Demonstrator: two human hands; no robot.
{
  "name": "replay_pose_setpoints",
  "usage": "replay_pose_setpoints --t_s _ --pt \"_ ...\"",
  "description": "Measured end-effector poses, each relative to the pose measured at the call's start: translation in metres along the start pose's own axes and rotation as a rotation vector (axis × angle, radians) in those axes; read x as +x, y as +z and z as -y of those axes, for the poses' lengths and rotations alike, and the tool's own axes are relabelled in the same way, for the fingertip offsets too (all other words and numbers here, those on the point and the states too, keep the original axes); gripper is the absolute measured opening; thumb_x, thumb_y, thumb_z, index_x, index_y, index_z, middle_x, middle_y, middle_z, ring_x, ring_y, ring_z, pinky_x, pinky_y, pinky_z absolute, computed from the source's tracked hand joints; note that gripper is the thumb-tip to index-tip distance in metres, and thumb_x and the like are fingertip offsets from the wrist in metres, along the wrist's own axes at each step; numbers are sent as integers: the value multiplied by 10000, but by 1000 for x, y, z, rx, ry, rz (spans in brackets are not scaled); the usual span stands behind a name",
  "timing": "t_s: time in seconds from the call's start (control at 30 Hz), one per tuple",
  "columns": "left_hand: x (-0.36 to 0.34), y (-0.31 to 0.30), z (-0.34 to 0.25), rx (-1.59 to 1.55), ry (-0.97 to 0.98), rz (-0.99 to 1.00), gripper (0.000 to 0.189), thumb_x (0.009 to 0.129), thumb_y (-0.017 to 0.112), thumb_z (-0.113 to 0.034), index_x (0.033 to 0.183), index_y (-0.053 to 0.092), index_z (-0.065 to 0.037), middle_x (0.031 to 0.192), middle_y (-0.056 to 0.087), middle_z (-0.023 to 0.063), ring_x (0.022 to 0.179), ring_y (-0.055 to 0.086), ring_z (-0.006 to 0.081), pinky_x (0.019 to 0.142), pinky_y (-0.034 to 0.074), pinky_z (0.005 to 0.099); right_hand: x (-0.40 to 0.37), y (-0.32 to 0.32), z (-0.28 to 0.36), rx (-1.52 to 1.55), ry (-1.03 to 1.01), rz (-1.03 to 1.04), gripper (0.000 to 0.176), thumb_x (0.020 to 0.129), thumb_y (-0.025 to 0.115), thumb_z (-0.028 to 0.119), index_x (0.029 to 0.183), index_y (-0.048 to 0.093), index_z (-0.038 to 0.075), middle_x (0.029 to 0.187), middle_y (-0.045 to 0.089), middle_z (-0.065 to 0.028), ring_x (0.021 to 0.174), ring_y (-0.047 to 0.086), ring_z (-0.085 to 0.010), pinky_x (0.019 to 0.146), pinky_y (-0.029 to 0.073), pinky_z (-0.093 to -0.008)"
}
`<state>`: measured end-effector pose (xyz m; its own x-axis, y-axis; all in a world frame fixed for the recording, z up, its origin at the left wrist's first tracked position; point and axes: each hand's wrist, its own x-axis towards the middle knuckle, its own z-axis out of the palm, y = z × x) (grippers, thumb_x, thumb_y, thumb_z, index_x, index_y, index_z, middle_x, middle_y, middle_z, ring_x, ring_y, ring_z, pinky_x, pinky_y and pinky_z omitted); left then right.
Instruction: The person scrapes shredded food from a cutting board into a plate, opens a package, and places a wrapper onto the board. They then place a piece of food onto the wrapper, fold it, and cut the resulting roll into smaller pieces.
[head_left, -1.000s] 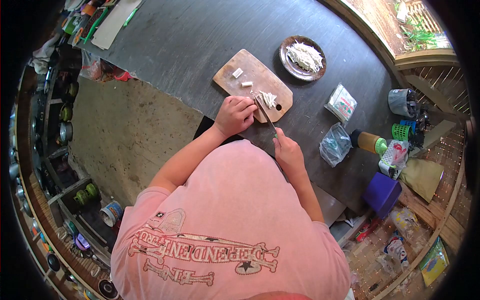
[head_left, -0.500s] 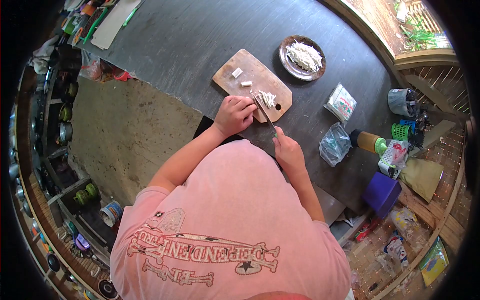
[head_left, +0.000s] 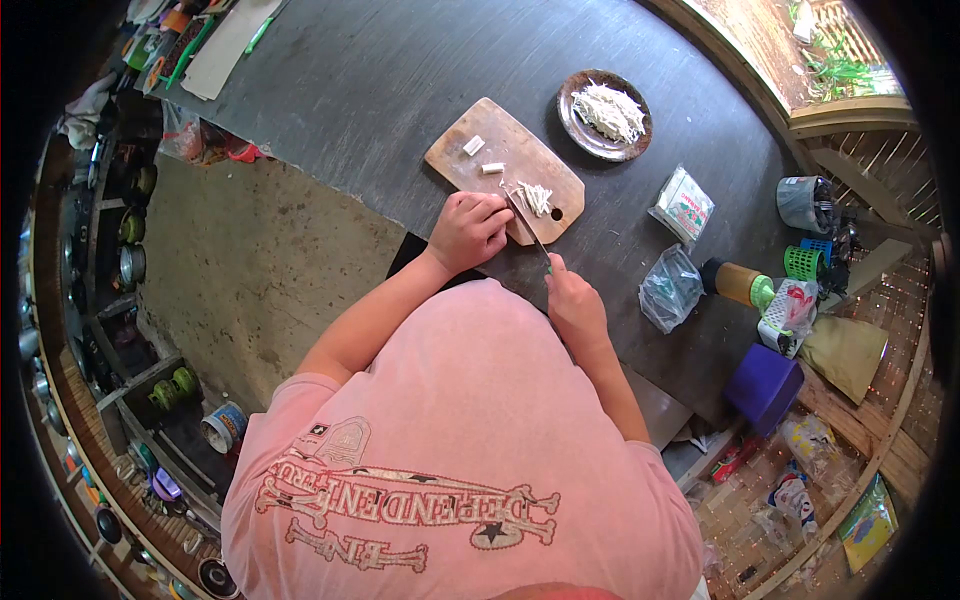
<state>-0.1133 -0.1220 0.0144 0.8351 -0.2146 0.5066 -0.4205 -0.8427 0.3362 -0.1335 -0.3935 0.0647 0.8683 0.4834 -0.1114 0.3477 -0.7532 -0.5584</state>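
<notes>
A wooden cutting board [head_left: 540, 165] lies on the dark table, carrying two short white blocks [head_left: 492, 168] and a small heap of thin white strips [head_left: 535, 198]. My left hand [head_left: 468, 232] rests at the board's near edge, fingers curled together beside the blade; whatever they press is too small to name. My right hand [head_left: 575, 300] is wrapped round the handle of a knife [head_left: 530, 229], whose blade lies over the board between my left fingers and the strips. Beyond the board, a brown-rimmed plate [head_left: 566, 117] bears a pile of shredded white pieces [head_left: 608, 112].
Right of the board lie a white packet [head_left: 684, 205] and a clear plastic bag [head_left: 670, 289]. Further right are a bottle [head_left: 738, 283], a purple container [head_left: 763, 388] and a grey tub [head_left: 803, 204]. Papers [head_left: 228, 50] lie at the table's far left.
My right hand and the knife handle have shifted very slightly left. My left hand, the board and the white pieces look unchanged.
</notes>
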Motion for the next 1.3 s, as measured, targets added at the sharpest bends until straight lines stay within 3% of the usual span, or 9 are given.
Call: replay_pose_setpoints --t_s 0.2,0.47,0.7,0.9,1.07,1.2,1.3 --pt "-1 0 1 -20 15 4 238 882 799 -192 1112 746 -164 1221 700 -7 1199 679 194 1067 493 432 1 13 3 -113 64 28 440 1076 674 155 1489 589 29 883 743 -212 798 741 -442 709 591 -554" --pt "0 2 0 -12 -3 -23 239 880 797 -179 1112 748 -144 1196 714 10 1165 691 212 1063 499 444 8 3 -5 188 177 64 404 1088 646 211 1466 609 72 941 752 -315 900 742 -525 782 572 -623" --pt "1 2 -2 -25 -18 -4 257 882 798 -161 1137 762 -150 1182 722 11 1159 694 214 1042 503 441 2 -19 0 204 197 84 426 1075 687 182 1478 634 56 932 727 -319 911 730 -524 779 562 -578" --pt "9 -5 -5 -45 -6 29 311 875 803 -123 1183 799 -156 1188 723 5 1145 704 229 1007 511 436 -7 -29 -9 289 172 -89 371 1073 674 205 1424 649 85 924 749 -290 910 741 -507 786 569 -597" --pt "9 -4 5 -163 -79 13 341 897 789 -101 1238 791 -112 1220 731 70 1141 715 287 984 540 457 -11 -23 -1 247 100 18 359 1072 675 211 1407 645 87 949 763 -266 908 748 -492 793 587 -590" --pt "9 -5 24 -217 -98 -36 310 882 810 -92 1191 807 -117 1196 753 79 1108 739 298 954 563 445 -6 -2 0 237 121 64 350 1074 668 213 1403 640 94 972 780 -241 919 755 -480 802 596 -589" --pt "12 -16 36 -108 -78 51 357 887 813 -92 1241 795 -133 1264 746 55 1164 723 294 1002 562 452 1 -2 -1 208 154 38 349 1081 659 227 1402 636 95 989 789 -232 931 760 -472 808 599 -593"
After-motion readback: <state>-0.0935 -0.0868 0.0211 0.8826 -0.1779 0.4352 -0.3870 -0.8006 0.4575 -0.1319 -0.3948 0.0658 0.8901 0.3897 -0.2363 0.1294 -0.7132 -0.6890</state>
